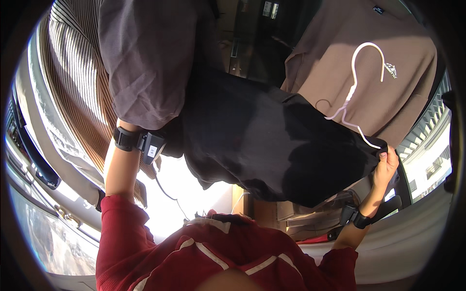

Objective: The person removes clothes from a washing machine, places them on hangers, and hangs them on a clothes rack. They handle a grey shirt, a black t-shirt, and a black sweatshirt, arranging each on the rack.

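Note:
My right hand (386, 163) grips the edge of a black garment (251, 134) together with the end of a white wire hanger (352, 94). The hanger's hook points up, and one of its arms runs down to my fingers; the rest is hidden by the cloth. The black fabric is spread sideways in front of me. My left forearm reaches up beneath a grey-brown garment (149, 65), which covers my left hand, so its fingers and what they touch cannot be seen. Behind the hanger hangs a brown sweatshirt (397, 47) with a small white print on its chest.
At the left hang a striped garment (78, 54) and several other clothes. Cardboard boxes (291, 211) lie low behind the black cloth, near a red object (316, 239). A dark glass surface (251, 40) stands beyond, and bright window light comes in at the right.

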Motion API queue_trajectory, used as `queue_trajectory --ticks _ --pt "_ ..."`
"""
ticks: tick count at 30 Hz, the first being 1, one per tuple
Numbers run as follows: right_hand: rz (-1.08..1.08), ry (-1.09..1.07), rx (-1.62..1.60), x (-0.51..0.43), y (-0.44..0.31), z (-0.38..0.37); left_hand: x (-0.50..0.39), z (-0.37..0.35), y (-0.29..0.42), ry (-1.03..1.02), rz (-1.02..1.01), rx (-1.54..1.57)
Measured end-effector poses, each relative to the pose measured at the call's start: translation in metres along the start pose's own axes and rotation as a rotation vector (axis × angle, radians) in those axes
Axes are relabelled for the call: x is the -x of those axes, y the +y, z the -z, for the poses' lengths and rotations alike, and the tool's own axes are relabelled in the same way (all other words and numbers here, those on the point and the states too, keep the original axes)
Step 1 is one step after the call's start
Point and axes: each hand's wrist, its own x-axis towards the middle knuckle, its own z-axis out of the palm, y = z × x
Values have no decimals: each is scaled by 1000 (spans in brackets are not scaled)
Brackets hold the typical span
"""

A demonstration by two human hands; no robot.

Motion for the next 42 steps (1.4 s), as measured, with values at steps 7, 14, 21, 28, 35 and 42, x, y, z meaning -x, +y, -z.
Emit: queue_trajectory --ticks 7,14,21,28,35,42 --pt "-205 269 -48 4 -6 -10 6 -37 17 -481 57 498" --pt "-154 185 20 -25 -51 -31 -2 -43 20 -459 36 158" --pt "103 -72 276 -55 -88 -52 -3 -48 37 -240 -63 41" --pt "320 -158 204 -92 -107 -105 -18 -30 20 -348 -63 238" --pt "-336 -127 -192 -44 -61 -81 -25 24 -24 -189 -64 231" --pt "-514 -179 -202 27 -29 -84 -58 75 -99 -9 -118 176"
